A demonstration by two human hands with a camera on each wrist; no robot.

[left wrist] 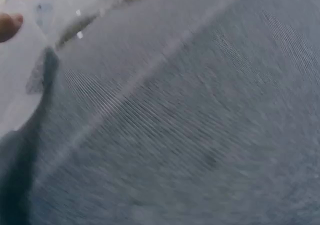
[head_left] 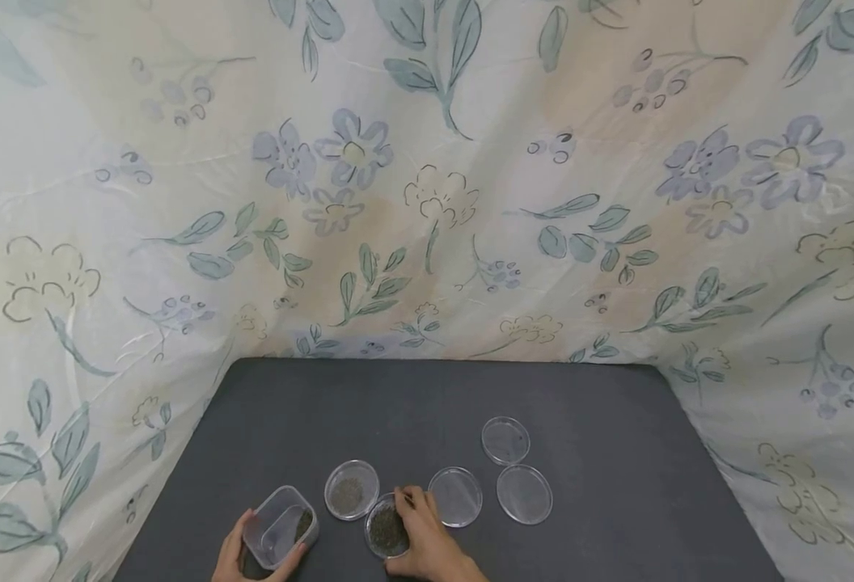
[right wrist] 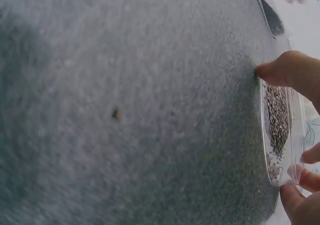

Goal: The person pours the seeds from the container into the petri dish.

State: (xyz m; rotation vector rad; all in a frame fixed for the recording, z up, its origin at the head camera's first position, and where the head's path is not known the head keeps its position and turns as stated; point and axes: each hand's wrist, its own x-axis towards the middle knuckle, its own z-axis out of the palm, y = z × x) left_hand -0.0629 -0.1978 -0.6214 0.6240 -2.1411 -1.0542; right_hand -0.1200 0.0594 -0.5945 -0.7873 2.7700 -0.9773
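While the left hand (head_left: 241, 554) grips a clear tub (head_left: 280, 527) (rounded plastic), the right hand (head_left: 423, 533) pinches a seed-speckled round dish (head_left: 386, 530).

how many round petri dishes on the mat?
5. One with dark seeds under the right hand at; one with a few seeds; three empty. The left hand holds a rectangular container, not counted.
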